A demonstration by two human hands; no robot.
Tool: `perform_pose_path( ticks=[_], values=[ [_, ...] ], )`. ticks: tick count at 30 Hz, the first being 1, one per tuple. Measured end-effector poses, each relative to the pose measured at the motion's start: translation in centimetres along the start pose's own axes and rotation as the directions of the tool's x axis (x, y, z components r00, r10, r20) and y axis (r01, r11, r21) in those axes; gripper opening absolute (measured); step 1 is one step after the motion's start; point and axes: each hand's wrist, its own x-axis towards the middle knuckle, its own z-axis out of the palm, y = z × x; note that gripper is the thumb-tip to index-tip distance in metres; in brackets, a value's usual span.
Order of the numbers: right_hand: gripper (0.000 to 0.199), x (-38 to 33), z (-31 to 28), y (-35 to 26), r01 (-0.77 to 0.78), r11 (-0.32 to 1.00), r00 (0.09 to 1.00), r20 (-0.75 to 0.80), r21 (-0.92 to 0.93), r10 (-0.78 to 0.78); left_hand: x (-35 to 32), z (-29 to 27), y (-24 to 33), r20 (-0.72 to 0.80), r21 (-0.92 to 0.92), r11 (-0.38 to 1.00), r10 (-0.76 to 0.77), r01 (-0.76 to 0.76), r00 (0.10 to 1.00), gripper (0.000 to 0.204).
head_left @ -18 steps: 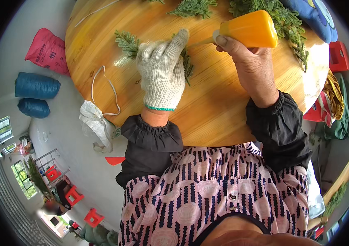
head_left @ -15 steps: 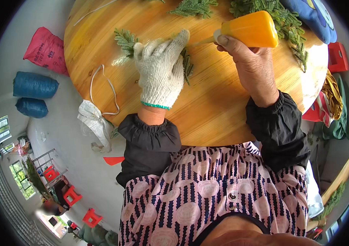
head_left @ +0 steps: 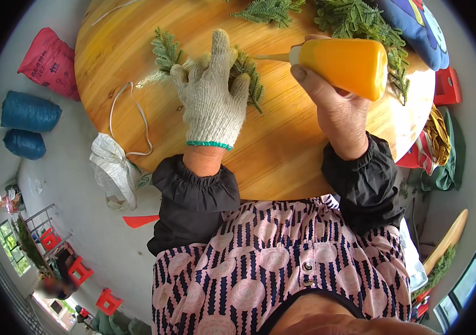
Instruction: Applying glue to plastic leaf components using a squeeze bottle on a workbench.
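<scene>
My left hand (head_left: 211, 95), in a white knit glove, lies flat on a green fir-like sprig (head_left: 244, 71) on the round wooden table (head_left: 282, 151). Part of the sprig (head_left: 165, 50) sticks out to the left of the glove. My bare right hand (head_left: 336, 106) grips an orange squeeze bottle (head_left: 343, 62) held sideways, its thin nozzle pointing left toward the sprig beside the gloved fingers.
More green sprigs (head_left: 355, 19) lie at the table's far side, next to a blue cushion (head_left: 417, 28). A white cord (head_left: 126, 117) and a white bag (head_left: 112, 167) hang at the table's left edge. Red and blue sacks (head_left: 37, 84) lie on the floor at left.
My left hand has spread flatter over the sprig. The bottle's nozzle has come closer to the gloved fingers.
</scene>
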Motion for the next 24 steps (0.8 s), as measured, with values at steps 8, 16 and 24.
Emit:
perform_pose_path(
  ticks=[8,16,24],
  values=[
    [0.026,-0.5,0.4,0.3,0.599,0.543,0.800,0.410,-0.589,-0.438,0.4,-0.7,1.4,0.073,0.037,0.994,-0.105,0.103,0.992,0.089],
    [0.037,-0.9,0.3,0.5,0.609,0.379,0.787,0.474,-0.697,-0.394,0.4,-0.7,1.4,0.083,0.026,0.995,-0.099,0.097,0.992,0.086],
    [0.036,-1.3,0.1,-0.2,0.639,0.133,0.742,0.562,-0.758,-0.364,0.3,-0.5,1.3,0.064,0.023,0.997,-0.069,0.068,0.996,0.084]
  ],
)
